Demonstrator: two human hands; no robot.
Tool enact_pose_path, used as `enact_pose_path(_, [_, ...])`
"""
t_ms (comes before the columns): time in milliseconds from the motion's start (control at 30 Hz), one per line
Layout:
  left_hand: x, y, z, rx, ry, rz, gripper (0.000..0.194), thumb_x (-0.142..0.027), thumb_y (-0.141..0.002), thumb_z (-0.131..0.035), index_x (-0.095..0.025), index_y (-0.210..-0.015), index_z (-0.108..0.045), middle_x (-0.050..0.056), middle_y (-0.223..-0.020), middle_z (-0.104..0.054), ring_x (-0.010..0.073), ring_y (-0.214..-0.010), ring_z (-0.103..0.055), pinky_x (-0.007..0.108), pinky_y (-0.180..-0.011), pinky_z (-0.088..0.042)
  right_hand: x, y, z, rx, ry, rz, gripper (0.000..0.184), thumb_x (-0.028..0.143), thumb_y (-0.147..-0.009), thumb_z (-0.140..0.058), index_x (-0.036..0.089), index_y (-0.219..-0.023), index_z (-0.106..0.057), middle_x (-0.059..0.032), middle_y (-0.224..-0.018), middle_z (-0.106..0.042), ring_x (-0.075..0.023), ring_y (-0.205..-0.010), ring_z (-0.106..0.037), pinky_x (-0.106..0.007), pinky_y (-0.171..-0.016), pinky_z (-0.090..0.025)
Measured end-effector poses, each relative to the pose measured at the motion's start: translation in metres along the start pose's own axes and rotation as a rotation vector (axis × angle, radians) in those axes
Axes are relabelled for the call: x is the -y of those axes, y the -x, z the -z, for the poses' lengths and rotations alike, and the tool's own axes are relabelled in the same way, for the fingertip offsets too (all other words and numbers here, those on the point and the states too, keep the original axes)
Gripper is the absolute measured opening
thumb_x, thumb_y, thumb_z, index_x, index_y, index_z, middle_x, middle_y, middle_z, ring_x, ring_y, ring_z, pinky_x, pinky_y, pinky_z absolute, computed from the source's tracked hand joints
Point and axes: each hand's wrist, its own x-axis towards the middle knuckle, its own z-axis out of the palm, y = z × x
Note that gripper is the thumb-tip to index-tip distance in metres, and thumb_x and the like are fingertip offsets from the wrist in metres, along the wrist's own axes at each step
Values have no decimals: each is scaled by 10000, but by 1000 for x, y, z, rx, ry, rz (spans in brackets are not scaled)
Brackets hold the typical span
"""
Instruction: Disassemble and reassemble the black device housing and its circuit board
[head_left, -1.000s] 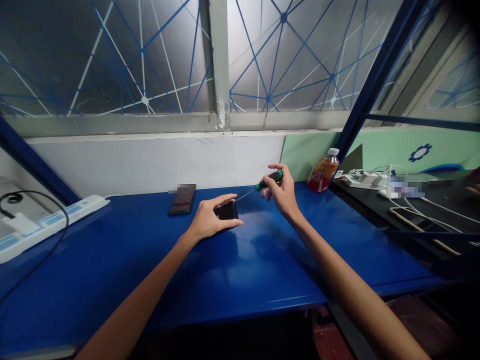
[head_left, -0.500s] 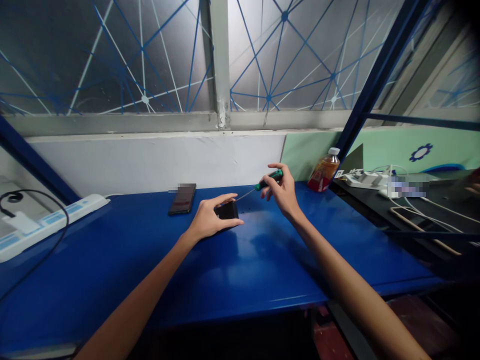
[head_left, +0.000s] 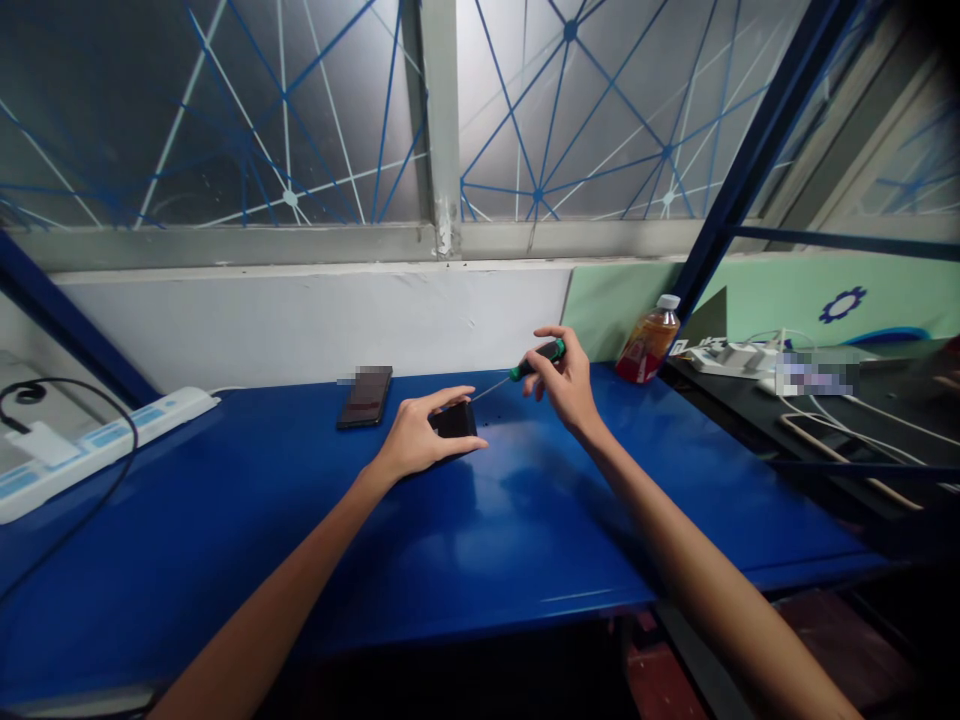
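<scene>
My left hand (head_left: 418, 433) grips a small black box-like object (head_left: 455, 421) on the blue table, thumb along the near side and fingers along the far side. Part of the object is hidden by the palm. In my right hand (head_left: 564, 384) is a screwdriver (head_left: 537, 360) with a green and black handle, held between thumb and fingers. Its thin metal shaft slants down to the left, and the tip meets the black object's upper right corner. Whether the tip sits in a screw is too small to tell. A few tiny dark bits lie on the table just right of the object.
A dark phone (head_left: 365, 398) lies behind my left hand. On the left is a white power strip (head_left: 112, 440) with a black cable. A drink bottle (head_left: 649, 340) stands at the back right, beside a blue metal post. The blue table (head_left: 480, 560) ends near my forearms.
</scene>
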Motion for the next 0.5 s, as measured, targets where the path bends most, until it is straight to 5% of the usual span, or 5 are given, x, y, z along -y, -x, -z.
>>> enact_pose_path(300, [0,0,-1,-2,3,5,650,-476,-661,-800,-241,-1236,-610,67,-1152,-697,262,-1069,-651,392,-935,-529,4,1,0,-32,88,16,381,480,-767,-690,204,-984,-542,60,-540,-569,-110,-385,-556,-216,-394,-445])
enact_pose_path(500, [1,0,0,-2,-18,-8,642,-466,-668,-800,-244,-1239,-610,65,-1153,-698,255,-1064,-654,384,-917,-536,0,-1,0,42,36,-7,445,449,-792,-671,213,-1117,-479,42,-595,-623,-129,-428,-592,-224,-399,-460])
